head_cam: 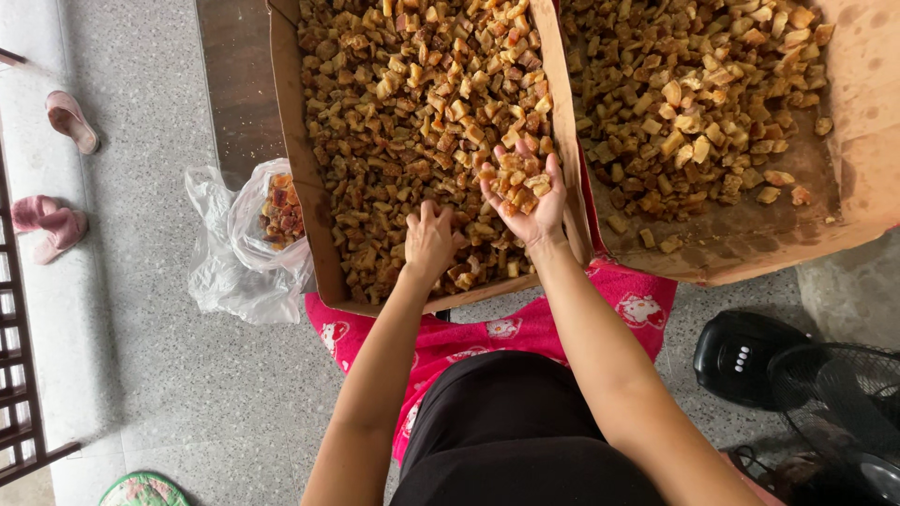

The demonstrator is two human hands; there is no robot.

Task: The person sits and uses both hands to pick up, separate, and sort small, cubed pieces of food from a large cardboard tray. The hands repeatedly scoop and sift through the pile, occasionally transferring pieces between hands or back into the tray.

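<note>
Here right hand (525,201) cups brown chunks (518,180), palm-up.

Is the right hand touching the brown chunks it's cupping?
Touching. The head view shows the right hand palm up with a pile of brown chunks resting in it.

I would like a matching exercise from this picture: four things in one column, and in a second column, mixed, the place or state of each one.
Things:
1. right hand
2. left hand
3. clear plastic bag
4. black fan

Places or states:
A. on the floor, left of the left cardboard box, a few pieces inside
B. palm up, cupping a heap of brown pieces
C. on the floor at the lower right
D. palm down, fingers in the pieces in the left box

Pairs: 1-B, 2-D, 3-A, 4-C
</note>
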